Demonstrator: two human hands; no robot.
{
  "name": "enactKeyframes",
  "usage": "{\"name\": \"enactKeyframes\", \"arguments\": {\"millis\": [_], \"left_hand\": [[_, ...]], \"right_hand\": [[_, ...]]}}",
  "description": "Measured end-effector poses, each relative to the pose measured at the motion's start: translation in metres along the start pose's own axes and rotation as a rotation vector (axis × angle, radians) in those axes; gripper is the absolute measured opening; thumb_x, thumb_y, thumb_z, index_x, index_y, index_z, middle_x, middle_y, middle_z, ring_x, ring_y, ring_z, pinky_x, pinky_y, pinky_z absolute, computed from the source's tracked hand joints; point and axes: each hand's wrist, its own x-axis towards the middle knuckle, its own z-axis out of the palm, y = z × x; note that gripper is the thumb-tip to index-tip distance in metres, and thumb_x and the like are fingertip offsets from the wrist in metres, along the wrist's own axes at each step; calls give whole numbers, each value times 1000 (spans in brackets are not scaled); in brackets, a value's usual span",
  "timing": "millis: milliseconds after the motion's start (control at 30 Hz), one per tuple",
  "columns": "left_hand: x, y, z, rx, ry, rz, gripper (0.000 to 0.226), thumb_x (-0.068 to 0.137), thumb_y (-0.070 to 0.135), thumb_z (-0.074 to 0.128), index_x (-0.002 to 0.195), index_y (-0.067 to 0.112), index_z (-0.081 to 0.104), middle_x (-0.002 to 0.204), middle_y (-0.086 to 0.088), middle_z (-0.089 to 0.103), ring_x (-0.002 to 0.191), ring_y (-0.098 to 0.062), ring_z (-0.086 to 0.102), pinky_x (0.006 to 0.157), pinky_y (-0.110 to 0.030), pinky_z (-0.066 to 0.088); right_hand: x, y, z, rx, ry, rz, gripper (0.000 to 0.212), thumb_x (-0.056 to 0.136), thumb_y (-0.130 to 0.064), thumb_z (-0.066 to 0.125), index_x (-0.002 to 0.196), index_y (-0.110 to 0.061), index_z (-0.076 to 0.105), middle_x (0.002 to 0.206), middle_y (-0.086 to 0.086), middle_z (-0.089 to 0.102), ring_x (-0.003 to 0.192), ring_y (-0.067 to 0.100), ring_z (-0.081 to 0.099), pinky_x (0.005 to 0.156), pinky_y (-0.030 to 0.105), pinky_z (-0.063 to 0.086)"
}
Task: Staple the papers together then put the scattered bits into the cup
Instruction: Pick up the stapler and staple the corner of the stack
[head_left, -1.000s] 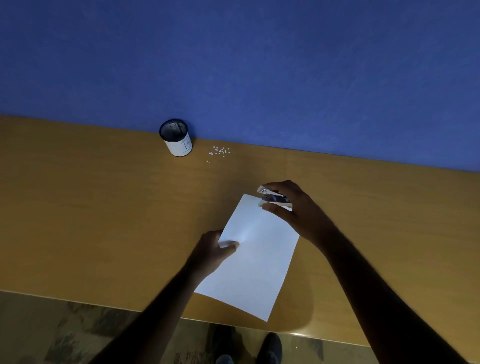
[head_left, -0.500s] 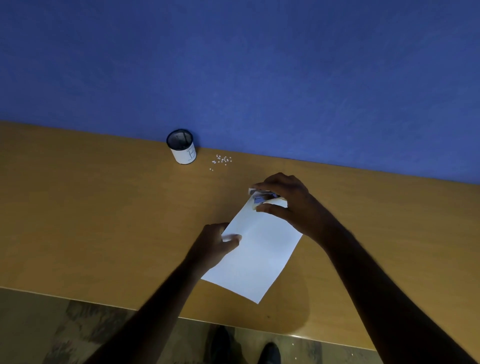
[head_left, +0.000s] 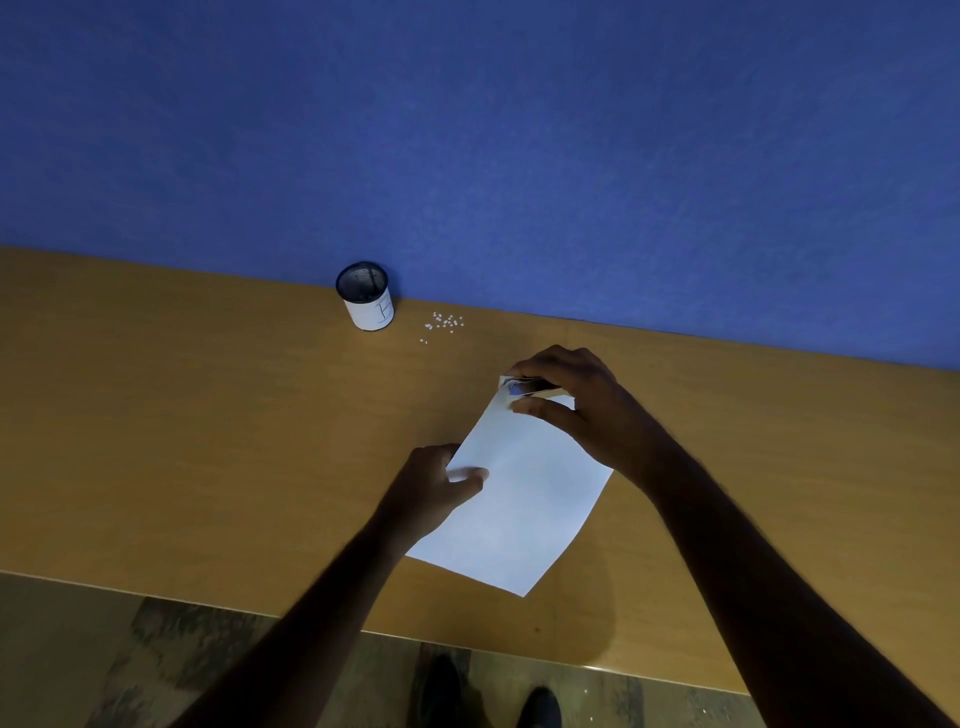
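Single head-worn wide-angle view, looking forward and steeply down from above the near edge of the table, close over it, blue wall beyond the table, floor below its near edge

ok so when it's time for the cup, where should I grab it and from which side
Hold the cup around its white side wall, coming in from the near side or its left. It stands upright with its open mouth up, so a grip over the top would likely block the opening. The blue wall sits right behind it, and the scattered bits lie on its right.
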Motion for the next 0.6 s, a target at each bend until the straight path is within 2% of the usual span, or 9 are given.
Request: {"name": "enactKeyframes", "arguments": {"millis": [233, 500, 600], "left_hand": [[-6, 2, -1, 0, -7, -6, 15, 100, 38, 76, 112, 33, 69, 105, 26, 73, 94, 10, 72, 70, -7, 54], [-8, 3, -3, -7, -3, -8, 10, 100, 35, 77, 107, 33, 70, 99, 25, 74, 89, 10, 72, 67, -7, 54], [-10, 3, -4, 3, -8, -4, 10, 100, 34, 77, 107, 33, 69, 98, 27, 72, 89, 11, 71, 68, -6, 53]], "right_hand": [[-2, -3, 1, -37, -3, -5, 33, 98, -49, 60, 126, -34, 65, 127, -18, 65, 118, 8, 54, 103, 51, 43], [-2, -8, 3, -99, 65, -46, 27, 99, -46, 59, 119, -31, 69, 122, -18, 68, 115, 5, 57, 101, 39, 30], [-1, -9, 5, -102, 80, -51, 24, 99, -45, 61, 117, -31, 69, 119, -18, 68, 112, 3, 57, 101, 41, 31]]}}
